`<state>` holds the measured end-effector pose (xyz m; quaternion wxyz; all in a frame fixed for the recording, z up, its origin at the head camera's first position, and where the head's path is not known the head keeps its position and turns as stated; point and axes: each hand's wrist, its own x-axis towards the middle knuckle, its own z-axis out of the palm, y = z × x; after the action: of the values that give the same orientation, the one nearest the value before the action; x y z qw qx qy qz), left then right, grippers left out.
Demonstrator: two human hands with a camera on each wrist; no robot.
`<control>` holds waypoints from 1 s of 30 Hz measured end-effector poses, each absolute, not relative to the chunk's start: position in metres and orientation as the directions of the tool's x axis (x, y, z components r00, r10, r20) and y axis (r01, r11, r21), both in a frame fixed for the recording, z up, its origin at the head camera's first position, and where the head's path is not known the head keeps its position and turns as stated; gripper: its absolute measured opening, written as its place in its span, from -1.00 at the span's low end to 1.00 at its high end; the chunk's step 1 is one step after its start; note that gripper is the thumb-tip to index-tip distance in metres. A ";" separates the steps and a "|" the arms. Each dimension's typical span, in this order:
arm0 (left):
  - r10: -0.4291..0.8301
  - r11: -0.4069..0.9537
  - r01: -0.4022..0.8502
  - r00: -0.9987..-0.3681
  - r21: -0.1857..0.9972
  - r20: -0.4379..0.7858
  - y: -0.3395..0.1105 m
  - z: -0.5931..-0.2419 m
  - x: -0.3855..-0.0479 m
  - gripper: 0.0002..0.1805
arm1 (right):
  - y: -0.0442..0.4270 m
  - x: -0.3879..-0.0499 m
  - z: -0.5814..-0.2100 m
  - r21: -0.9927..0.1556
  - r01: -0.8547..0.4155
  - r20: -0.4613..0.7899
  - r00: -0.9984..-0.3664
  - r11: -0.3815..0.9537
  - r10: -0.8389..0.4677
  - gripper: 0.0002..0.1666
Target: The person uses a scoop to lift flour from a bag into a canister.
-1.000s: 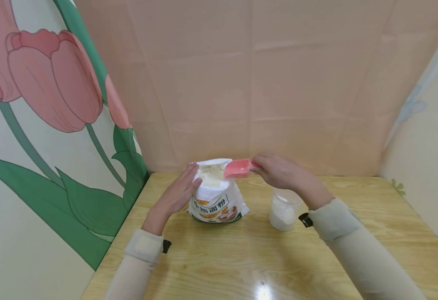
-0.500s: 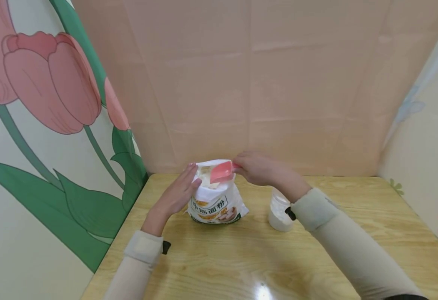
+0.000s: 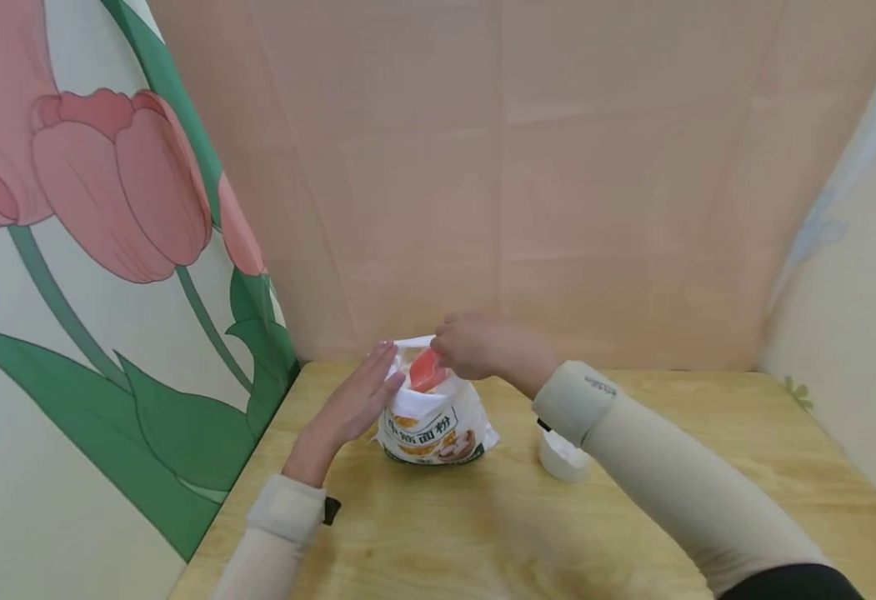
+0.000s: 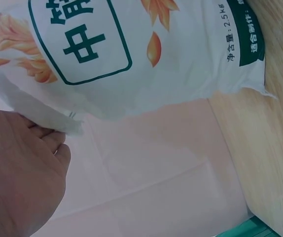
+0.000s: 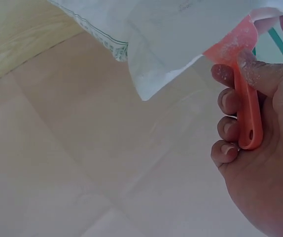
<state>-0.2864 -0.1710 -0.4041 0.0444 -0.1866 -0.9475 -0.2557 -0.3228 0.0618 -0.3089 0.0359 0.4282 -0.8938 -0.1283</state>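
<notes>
A white flour bag (image 3: pixel 422 429) stands upright on the table with its top open. In the head view my left hand (image 3: pixel 358 396) rests against the bag's left rim, its fingers fairly straight and the thumb towards the front. The left wrist view shows that hand (image 4: pixel 23 173) at the bag's edge, partly hidden. My right hand (image 3: pixel 486 348) grips a pink scoop (image 3: pixel 427 371), whose blade is inside the bag's mouth. In the right wrist view the fingers curl round the scoop's handle (image 5: pixel 249 108), with white powder on thumb and fingers.
A clear tub (image 3: pixel 563 458) with white powder stands right of the bag, partly hidden by my right forearm. The wooden table (image 3: pixel 422 533) meets a pink cloth backdrop (image 3: pixel 558 208). A wall with painted tulips (image 3: pixel 122 192) rises on the left.
My right hand has carried the scoop left and down from the bag's right rim into its mouth. The left hand stays at the bag. The view has tilted slightly.
</notes>
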 end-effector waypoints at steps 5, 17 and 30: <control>0.327 0.803 0.375 -0.927 0.463 0.183 -0.171 -0.404 -0.288 -0.29 | 0.050 -0.325 -0.310 0.316 -0.740 -0.102 -0.648 0.593 -0.755 -0.71; 0.344 0.795 0.402 -0.916 0.454 0.208 -0.169 -0.398 -0.292 -0.26 | 0.040 -0.336 -0.312 0.347 -0.705 -0.130 -0.689 0.618 -0.713 -0.64; 0.358 0.788 0.423 -0.906 0.448 0.225 -0.167 -0.398 -0.290 -0.22 | 0.030 -0.344 -0.330 0.178 -0.740 -0.115 -0.670 0.648 -0.733 -0.80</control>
<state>-0.2904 -0.1671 -0.3980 0.0641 -0.2070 -0.9433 -0.2516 -0.3436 0.0302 -0.3300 -0.0161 0.4058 -0.9077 -0.1055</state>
